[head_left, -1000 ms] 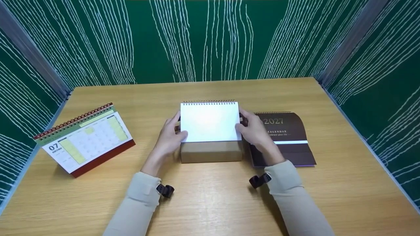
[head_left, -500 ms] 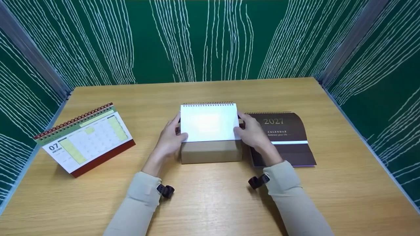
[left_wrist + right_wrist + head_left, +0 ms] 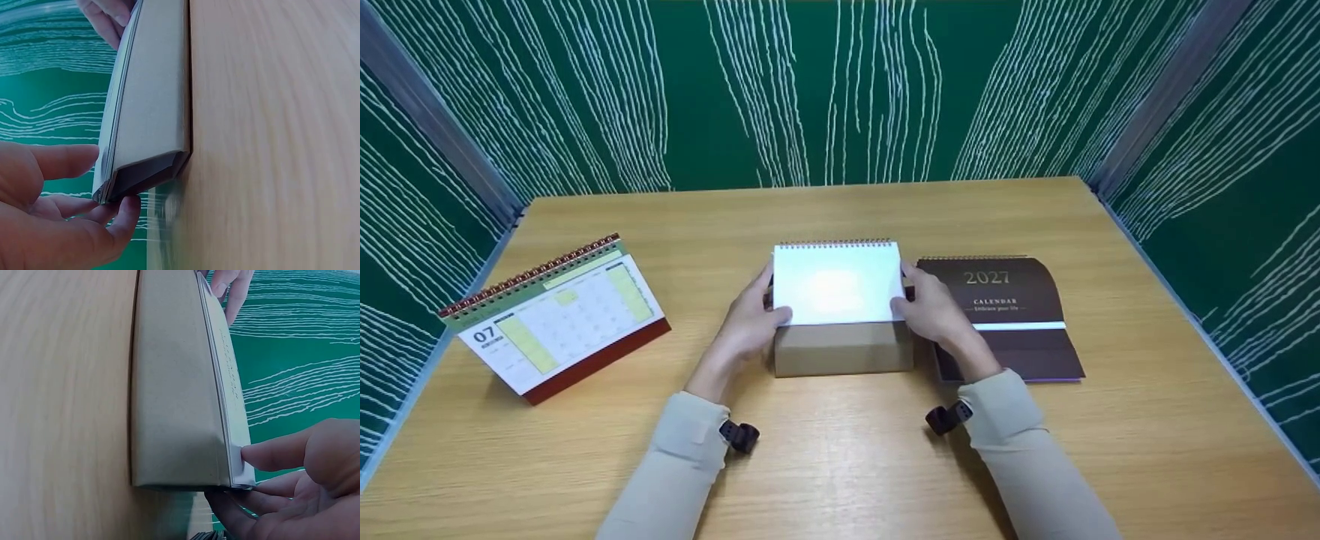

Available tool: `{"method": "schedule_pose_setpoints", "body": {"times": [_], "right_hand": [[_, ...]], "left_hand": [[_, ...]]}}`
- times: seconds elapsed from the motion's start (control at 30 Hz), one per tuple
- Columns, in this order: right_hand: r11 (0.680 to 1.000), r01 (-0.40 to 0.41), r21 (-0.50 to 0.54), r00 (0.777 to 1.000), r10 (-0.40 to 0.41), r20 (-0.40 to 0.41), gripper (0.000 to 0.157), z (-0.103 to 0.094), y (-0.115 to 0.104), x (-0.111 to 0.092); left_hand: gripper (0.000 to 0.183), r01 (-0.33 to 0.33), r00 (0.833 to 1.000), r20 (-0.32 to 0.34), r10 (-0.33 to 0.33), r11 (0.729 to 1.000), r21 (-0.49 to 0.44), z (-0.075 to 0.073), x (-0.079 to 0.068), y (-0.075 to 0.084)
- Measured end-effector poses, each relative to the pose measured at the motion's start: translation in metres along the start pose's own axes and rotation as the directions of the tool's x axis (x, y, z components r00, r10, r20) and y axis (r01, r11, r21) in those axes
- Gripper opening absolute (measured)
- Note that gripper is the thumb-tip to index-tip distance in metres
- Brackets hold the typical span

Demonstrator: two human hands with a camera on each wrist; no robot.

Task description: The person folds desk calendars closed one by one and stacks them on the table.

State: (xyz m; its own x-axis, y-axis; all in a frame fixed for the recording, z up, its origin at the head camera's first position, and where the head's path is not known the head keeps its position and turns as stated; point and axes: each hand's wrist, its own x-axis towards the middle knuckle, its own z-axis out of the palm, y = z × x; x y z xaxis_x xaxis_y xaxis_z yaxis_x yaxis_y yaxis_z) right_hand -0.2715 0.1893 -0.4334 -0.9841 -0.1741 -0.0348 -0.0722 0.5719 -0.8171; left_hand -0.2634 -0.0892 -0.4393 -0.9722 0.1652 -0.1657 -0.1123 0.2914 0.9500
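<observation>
A desk calendar [image 3: 840,277] with a blank-looking, glare-bright white page stands mid-table, its wire spiral on top. Its brown card base [image 3: 844,349] shows below the pages and touches the table. My left hand [image 3: 748,316] holds the left edge, thumb on the front page and fingers behind. On the opposite edge my right hand [image 3: 936,306] grips in the same way. In the left wrist view the base [image 3: 152,84] has an open, hollow end. The right wrist view shows faint writing on the page [image 3: 229,363], too small to read.
To the left stands a tilted red-based calendar [image 3: 562,315] showing 07. A dark brown 2027 calendar [image 3: 1005,352] is close beside my right hand. Green walls [image 3: 720,90] with white lines border the wooden table [image 3: 840,465] at the back and sides.
The calendar's spiral top has sunk slightly toward me, and its right edge has shifted a little left. My right hand has moved slightly left with it; my left hand has barely moved.
</observation>
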Motion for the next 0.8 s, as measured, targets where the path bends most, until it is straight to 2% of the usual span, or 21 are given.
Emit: {"method": "schedule_pose_setpoints", "body": {"times": [0.3,0.8], "right_hand": [[1.000,-0.017,-0.001,0.999,0.017,0.028,0.073,0.0040,-0.0005,-0.0009],[0.999,-0.029,-0.023,0.999,0.030,0.043,0.073,0.0093,0.0022,0.0018]], "left_hand": [[0.084,0.039,0.999,0.031,-0.041,0.998,0.057,-0.0019,-0.0043,-0.0006],[0.082,0.064,0.997,0.044,-0.065,0.998,0.025,-0.0011,-0.0023,-0.0017]]}}
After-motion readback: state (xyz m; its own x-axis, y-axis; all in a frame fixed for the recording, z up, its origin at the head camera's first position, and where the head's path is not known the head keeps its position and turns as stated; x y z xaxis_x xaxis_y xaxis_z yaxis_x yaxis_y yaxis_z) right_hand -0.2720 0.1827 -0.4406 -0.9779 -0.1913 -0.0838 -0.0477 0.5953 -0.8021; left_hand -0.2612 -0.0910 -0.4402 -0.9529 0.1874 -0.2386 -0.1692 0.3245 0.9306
